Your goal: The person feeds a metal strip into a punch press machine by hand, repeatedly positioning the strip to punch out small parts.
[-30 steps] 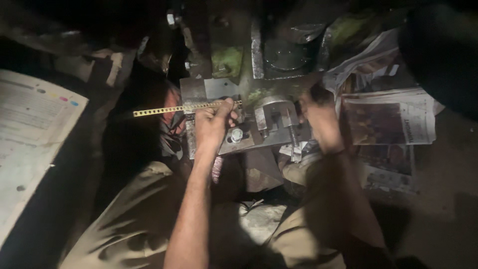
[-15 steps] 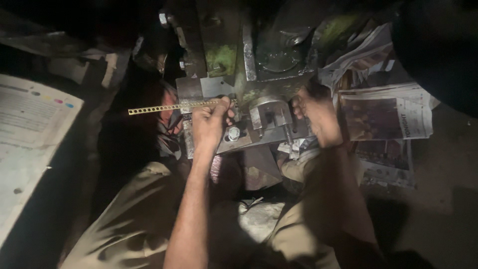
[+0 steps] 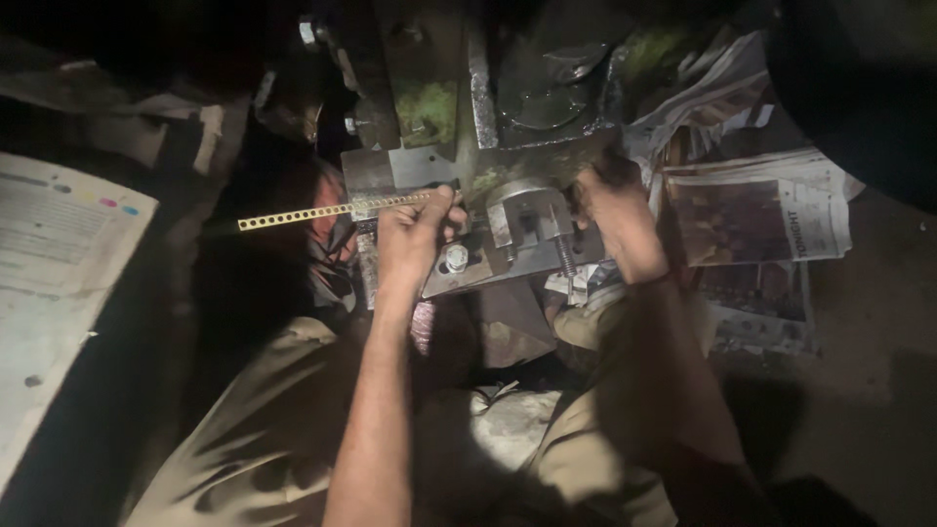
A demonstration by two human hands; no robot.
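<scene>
head view looks down in dim light at two bare arms working on a grey metal machine. the left hand point(image 3: 415, 239) has its fingers point(image 3: 441, 207) closed together around a thin yellow strip with small holes point(image 3: 332, 210). the strip sticks out well past the fingers to the left side, and its other end goes under the fingers toward the metal block point(image 3: 527, 220) just beside them. a round silver bolt point(image 3: 456, 259) sits just below the left fingers on a flat grey plate point(image 3: 410, 168). the right hand point(image 3: 615, 220) rests on the far side of the metal block, touching the machine, and its fingers are curled down on the dark edge; what they grip is too dark to tell. a spring-like screw point(image 3: 566, 259) hangs just beside the right fingers, between the two hands. a green-stained metal part point(image 3: 429, 102) stands above the left fingers. crumpled newspapers point(image 3: 752, 215) lie just past the right fingers on the floor. a white printed sheet point(image 3: 54, 254) lies well apart from the left fingers, past the strip's free end. the person's light trousers point(image 3: 264, 429) show below both arms.
</scene>
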